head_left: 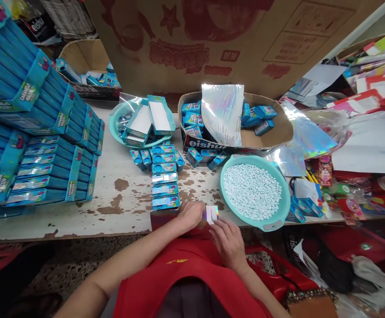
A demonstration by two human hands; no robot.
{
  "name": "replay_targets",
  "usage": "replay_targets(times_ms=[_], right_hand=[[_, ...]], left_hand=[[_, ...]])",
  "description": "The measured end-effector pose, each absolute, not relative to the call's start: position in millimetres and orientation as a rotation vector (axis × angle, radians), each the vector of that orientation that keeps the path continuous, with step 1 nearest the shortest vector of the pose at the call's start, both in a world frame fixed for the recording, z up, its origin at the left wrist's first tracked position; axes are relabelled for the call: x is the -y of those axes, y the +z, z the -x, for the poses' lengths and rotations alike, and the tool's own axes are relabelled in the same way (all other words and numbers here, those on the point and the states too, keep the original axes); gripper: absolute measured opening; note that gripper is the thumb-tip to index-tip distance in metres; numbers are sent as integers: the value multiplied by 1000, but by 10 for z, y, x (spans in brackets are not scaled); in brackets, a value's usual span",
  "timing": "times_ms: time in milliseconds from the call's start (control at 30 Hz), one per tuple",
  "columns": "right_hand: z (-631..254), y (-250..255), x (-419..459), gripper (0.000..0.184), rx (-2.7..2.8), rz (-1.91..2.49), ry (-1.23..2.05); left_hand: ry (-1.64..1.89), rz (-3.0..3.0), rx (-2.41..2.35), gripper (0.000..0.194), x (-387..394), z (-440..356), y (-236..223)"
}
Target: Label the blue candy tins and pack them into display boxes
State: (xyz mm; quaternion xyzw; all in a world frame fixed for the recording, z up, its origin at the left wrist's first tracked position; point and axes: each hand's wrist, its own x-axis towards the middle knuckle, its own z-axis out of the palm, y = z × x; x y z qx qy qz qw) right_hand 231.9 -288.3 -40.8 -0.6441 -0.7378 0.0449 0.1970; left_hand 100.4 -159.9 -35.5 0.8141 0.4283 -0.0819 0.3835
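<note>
A small shiny label (212, 214) with a white patch is between my hands, near the table's front edge. My right hand (229, 242) pinches its lower right edge with the fingertips. Curled beside the label's left side is my left hand (191, 215), its fingers closed; what they grip is hidden. Just beyond my left hand, a row of blue candy tins (165, 190) runs away from me, its near end by a dark box edge (162, 217). To the right of my hands, a turquoise colander (227, 201) holds many small pale candies (253, 190).
Stacked blue display boxes (33, 97) fill the left side. Behind the row stand a turquoise bowl (114, 126) with empty-looking cartons and an open cardboard box (278, 132) of tins and a shiny sheet (223, 115). A big carton (192, 48) rises behind. More tins (306, 207) lie at right.
</note>
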Motion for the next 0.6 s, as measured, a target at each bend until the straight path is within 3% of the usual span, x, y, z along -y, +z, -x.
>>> replay_targets(times_ms=[200, 300, 600], right_hand=[[-2397, 317, 2596, 18, 1645, 1852, 513], [-2373, 515, 2428, 21, 1469, 1857, 673], [-1527, 294, 1329, 17, 1204, 1574, 897]], left_hand=[[309, -1673, -722, 41, 1677, -884, -40], [262, -1538, -741, 25, 1746, -798, 211], [374, -1778, -1280, 24, 1050, 139, 607]])
